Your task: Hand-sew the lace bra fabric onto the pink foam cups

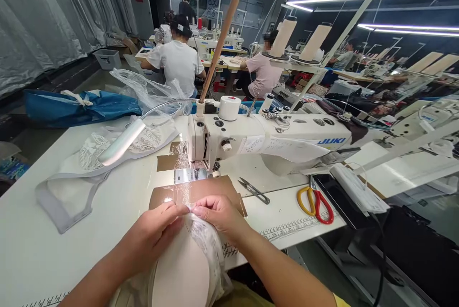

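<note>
My left hand [158,230] and my right hand [218,213] meet at the table's front edge, both pinched on the top edge of a white lace bra cup [190,259] that lies between my forearms. The cup's smooth beige inside faces up, with lace along its right side. Just beyond my fingers lies a brown taped patch [201,190] on the table, in front of the needle area [195,173] of a white JUKI sewing machine [272,137].
Thread snips [254,190] and yellow-and-red scissors [315,202] lie right of the needle. A pile of white lace pieces [86,168] sits at left under a gooseneck lamp [122,142]. A face mask [358,190] lies far right. Other people sew at machines behind.
</note>
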Demonstrator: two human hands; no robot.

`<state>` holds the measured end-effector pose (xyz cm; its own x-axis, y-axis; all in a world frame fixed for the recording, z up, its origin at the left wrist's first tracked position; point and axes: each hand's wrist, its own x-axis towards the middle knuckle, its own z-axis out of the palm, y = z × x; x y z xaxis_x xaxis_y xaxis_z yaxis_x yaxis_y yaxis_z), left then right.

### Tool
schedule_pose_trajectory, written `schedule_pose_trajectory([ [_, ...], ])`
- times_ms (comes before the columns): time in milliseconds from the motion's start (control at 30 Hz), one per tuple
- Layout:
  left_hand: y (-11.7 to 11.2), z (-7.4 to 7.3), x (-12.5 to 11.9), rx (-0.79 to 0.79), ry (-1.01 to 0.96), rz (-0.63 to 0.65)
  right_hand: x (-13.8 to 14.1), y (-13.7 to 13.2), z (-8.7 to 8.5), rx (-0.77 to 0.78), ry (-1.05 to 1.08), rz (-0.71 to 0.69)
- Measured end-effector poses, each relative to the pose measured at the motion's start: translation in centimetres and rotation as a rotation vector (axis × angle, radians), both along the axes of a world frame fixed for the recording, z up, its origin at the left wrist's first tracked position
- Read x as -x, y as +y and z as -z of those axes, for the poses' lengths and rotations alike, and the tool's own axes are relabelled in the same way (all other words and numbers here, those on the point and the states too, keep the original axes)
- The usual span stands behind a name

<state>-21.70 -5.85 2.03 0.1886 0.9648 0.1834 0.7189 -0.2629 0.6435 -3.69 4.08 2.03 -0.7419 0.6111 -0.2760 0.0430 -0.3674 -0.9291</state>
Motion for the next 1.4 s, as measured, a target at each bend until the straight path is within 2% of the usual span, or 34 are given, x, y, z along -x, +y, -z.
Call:
schedule_pose_trajectory([
  [67,0.7,-0.6,0.4,0.081,-0.102,0.044,0.0,0.0,0.0,-0.077,-0.012,-0.018],
  [133,1.6,-1.7,0.8,0.189,-0.197,0.107,0.0,0.1,0.2,-0.118,0.024,0.068],
  [233,3.0,-3.1,0.9,0.374,-0.379,0.201,-0.1,0.7,0.7,0.0,0.121,0.294],
  [300,3.6,-3.3,0.9,0.455,-0.481,0.25,-0.4,1.2,1.1,0.06,0.156,0.371],
  [367,3.9,-2.7,0.9,0.516,-0.564,0.255,-0.8,1.5,1.3,0.114,0.179,0.34],
  [500,4.0,-1.0,1.5,0.633,-0.688,0.222,-1.5,1.3,0.9,0.316,0.234,0.13],
  [567,4.0,-0.5,1.8,0.69,-0.742,0.2,-2.0,1.2,0.6,0.307,0.232,0.121],
  [633,3.8,-0.2,2.1,0.741,-0.798,0.165,-2.9,1.6,0.2,0.254,0.225,0.196],
  [733,3.6,0.0,2.5,0.771,-0.849,0.127,-5.0,2.7,-0.1,0.219,0.251,0.391],
  [1000,3.6,0.8,3.1,0.796,-0.901,0.141,-11.0,5.4,0.0,0.094,0.287,0.76],
  [1400,3.7,0.5,3.1,0.864,-0.917,0.144,-16.5,7.7,-0.6,-0.054,0.336,1.119],
])
